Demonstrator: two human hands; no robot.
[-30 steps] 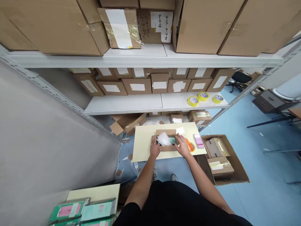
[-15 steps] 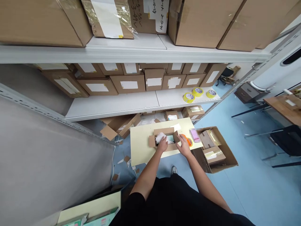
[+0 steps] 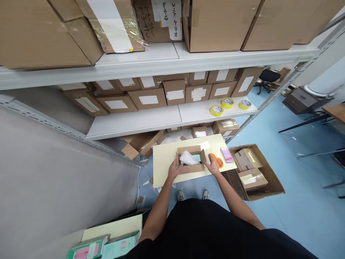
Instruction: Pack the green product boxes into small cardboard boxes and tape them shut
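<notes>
— Left hand [image 3: 174,170] and right hand [image 3: 212,166] are placed where?
— Apart, at opposite ends of an open, oblong, brown cardboard box [image 3: 192,168], set on a flat cream table [image 3: 164,162]; whether it is clamped cannot be told

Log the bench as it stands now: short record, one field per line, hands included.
left hand: at the box's near left corner
right hand: at the box's near right corner, beside the dispenser
box: on the table, top open
in box: white packing, partly over a green item
dispenser: orange, right of the box
pink item: near the table's right edge, blurred
shelf: three yellow tape rolls
floor, right: open carton holding taped boxes
</notes>
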